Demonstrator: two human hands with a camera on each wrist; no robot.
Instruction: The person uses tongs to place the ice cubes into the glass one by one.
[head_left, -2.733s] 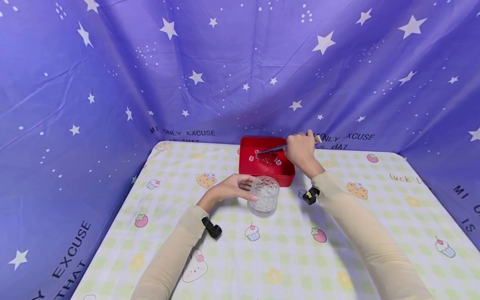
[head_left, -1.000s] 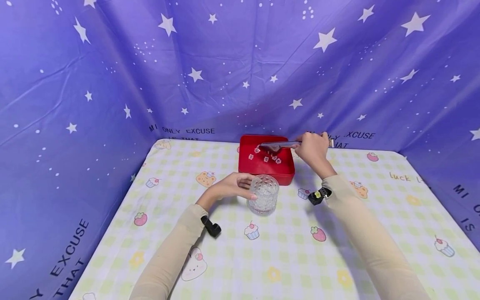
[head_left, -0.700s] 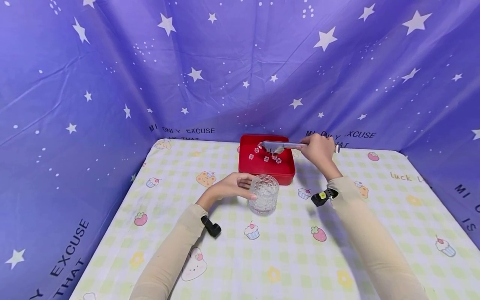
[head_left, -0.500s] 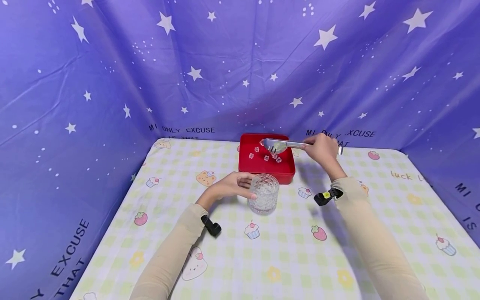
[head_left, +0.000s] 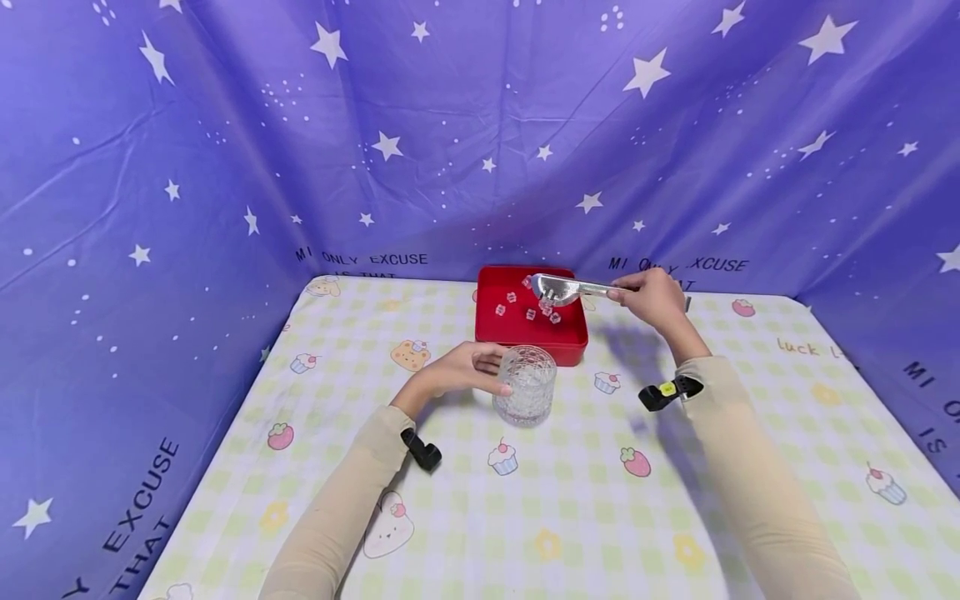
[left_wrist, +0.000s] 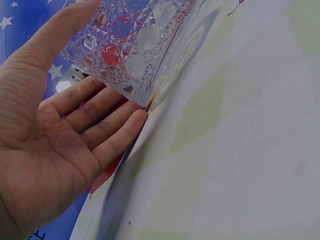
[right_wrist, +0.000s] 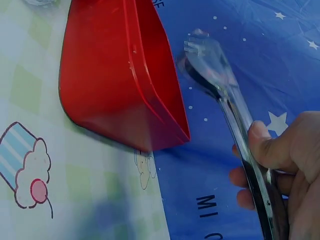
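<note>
The person's right hand (head_left: pixel 655 298) holds a pair of long, shiny metal tongs (head_left: pixel 567 288), and in the right wrist view the thumb presses on one arm of it while the fingers curl around the other side. Compared with the first earlier picture, where the tongs pointed down into the rectangular red box (head_left: pixel 570 354), they are now raised and lie almost flat above its right part, and this hand has moved to the right, outside of the box. A small clear piece is seen close to the tongs' tip, but I cannot tell if it is gripped. Several small, clear, ice-like cubes (head_left: pixel 531 314) are scattered on the box's floor. The left hand (head_left: pixel 459 371) has stayed at the same place: it holds the clear, patterned glass tumbler (head_left: pixel 525 387), with the thumb on the near side and the fingers, slightly bent and close together, reaching to the other side. The tumbler stands upright just in front of the box, on the green-and-white checked tablecloth (head_left: pixel 450 517), as it stood before.
</note>
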